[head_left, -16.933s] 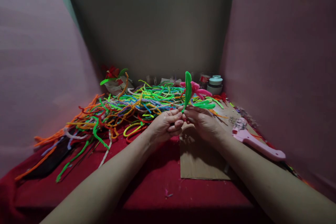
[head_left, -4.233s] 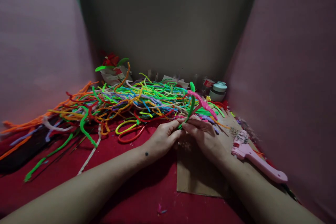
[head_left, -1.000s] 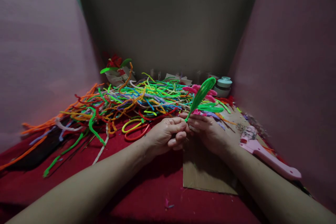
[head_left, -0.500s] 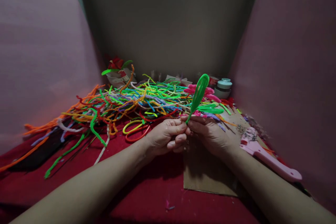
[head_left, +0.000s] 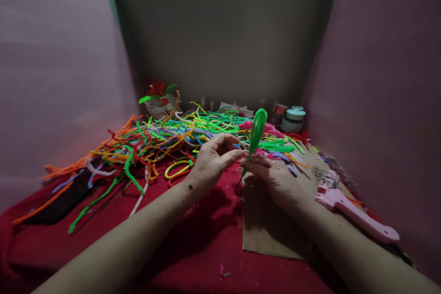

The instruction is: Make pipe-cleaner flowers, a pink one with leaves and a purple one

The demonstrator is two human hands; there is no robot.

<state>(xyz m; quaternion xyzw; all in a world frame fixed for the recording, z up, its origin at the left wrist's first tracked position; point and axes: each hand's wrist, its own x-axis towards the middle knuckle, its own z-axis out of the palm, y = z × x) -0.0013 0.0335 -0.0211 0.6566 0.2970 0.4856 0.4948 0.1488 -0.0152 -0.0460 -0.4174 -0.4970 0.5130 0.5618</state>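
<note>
A green pipe-cleaner leaf [head_left: 257, 131], a narrow filled loop on a stem, stands almost upright in front of me. My right hand [head_left: 280, 179] pinches its base between thumb and fingers. Below that grip, the stem's thin dark end pokes out over the red cloth. My left hand [head_left: 215, 161] is just left of the stem, open, its fingers curved and apart from the thumb. The thumb tip reaches close to the stem; whether it touches I cannot tell. Behind my hands, more green loops [head_left: 277, 146] and pink pipe-cleaner shapes [head_left: 275, 129] lie at the pile's right end.
A tangled pile of coloured pipe cleaners [head_left: 193, 128] spreads across the back of the red cloth [head_left: 193, 257]. Yellow-and-red-handled scissors [head_left: 172, 169] lie before it. At right are a cardboard sheet [head_left: 268, 234], a pink-handled tool [head_left: 358, 213] and a lidded jar [head_left: 293, 118].
My left hand has let go of the stem and moved slightly left and up, its fingers opening. The leaf, still in my right hand, sits a little lower and more upright.
</note>
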